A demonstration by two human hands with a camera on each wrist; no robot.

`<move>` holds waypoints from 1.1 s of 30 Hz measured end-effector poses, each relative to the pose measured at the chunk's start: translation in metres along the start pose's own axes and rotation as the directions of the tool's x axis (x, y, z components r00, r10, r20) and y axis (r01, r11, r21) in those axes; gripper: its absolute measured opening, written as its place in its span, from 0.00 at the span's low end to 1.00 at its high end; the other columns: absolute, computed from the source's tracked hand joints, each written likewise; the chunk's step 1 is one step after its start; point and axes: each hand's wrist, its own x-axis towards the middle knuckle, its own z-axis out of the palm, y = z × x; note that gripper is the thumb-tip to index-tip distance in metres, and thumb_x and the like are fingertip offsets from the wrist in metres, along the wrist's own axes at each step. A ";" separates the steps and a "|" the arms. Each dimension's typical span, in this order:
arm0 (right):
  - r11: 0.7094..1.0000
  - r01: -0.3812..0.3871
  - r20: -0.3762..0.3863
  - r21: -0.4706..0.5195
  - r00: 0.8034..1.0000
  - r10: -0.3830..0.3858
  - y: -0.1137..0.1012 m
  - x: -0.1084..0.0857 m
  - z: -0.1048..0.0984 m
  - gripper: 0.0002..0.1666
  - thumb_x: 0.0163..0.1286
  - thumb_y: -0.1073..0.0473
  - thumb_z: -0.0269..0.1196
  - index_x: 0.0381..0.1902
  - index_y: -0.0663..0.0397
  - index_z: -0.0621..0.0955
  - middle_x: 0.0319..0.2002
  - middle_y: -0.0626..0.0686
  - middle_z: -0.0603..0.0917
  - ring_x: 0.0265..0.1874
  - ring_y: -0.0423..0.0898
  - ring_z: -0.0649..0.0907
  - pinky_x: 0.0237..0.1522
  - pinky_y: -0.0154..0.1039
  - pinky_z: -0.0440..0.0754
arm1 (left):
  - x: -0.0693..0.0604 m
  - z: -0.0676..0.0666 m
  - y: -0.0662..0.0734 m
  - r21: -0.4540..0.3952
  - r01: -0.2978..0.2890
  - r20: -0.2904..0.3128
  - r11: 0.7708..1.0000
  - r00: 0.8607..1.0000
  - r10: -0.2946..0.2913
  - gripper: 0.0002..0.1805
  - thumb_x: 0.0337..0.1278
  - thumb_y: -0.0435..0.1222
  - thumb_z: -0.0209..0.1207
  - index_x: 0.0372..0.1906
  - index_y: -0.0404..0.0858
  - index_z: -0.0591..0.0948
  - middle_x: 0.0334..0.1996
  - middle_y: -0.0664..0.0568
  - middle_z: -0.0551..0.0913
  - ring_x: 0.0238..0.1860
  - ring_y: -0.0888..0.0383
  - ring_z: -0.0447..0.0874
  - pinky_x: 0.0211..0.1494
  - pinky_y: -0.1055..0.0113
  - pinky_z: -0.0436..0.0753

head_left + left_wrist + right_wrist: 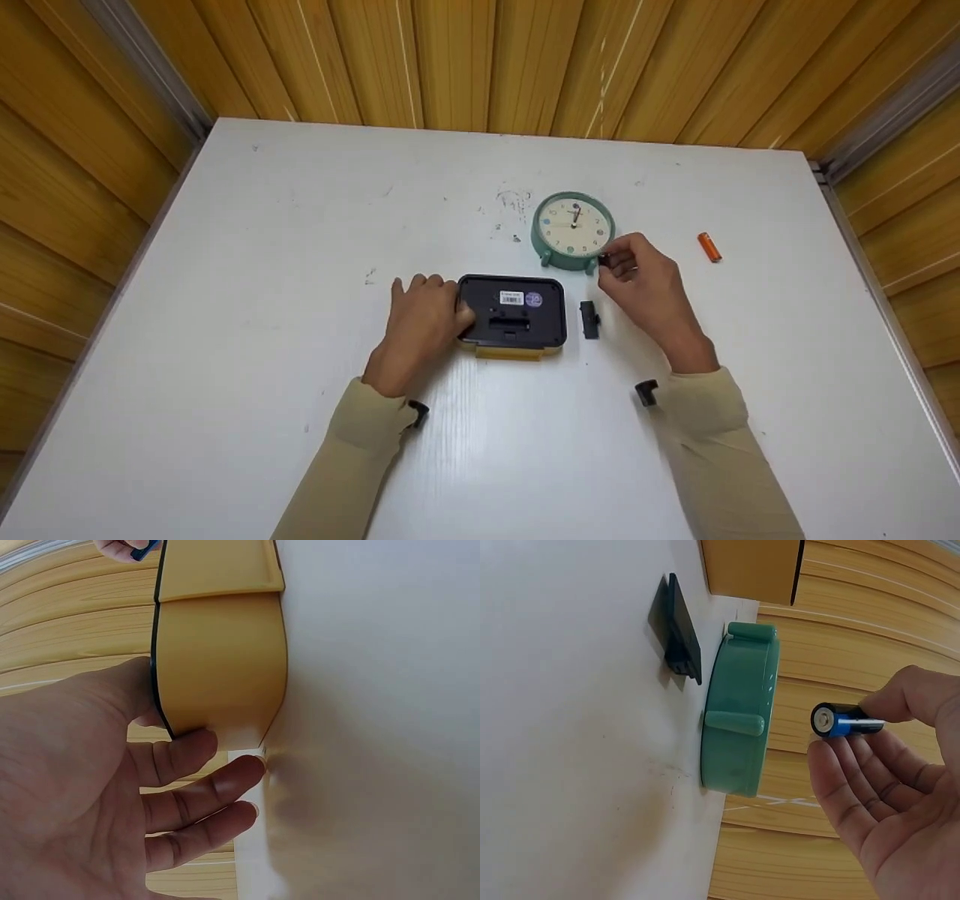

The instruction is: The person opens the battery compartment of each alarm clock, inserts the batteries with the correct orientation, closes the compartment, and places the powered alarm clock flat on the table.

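Note:
A yellow clock with a black back (525, 304) lies back side up, its slot uncovered. My left hand (424, 315) grips its left end, thumb on the black back and fingers against the yellow side (217, 667). Between thumb and fingers, my right hand (649, 289) pinches a blue and black battery (844, 720), held above the table. Just beyond that hand is a round green clock (574, 225), dial up. A small black cover (590, 320) rests right of the yellow clock.
An orange battery (709, 247) lies on the white table (225, 300) at the right, past the green clock. Yellow wood-patterned panels (450, 60) stand behind the table and at both sides.

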 end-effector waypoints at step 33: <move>0.996 0.092 0.126 -0.006 0.988 -0.090 -0.025 -0.009 0.021 0.19 0.72 0.71 0.67 0.59 0.63 0.78 0.46 0.55 0.83 0.44 0.49 0.84 0.51 0.46 0.84 | 0.000 0.000 -0.001 0.009 0.004 0.018 1.000 1.000 -0.004 0.17 0.70 0.43 0.58 0.46 0.32 0.88 0.43 0.42 0.87 0.48 0.41 0.82 0.64 0.35 0.71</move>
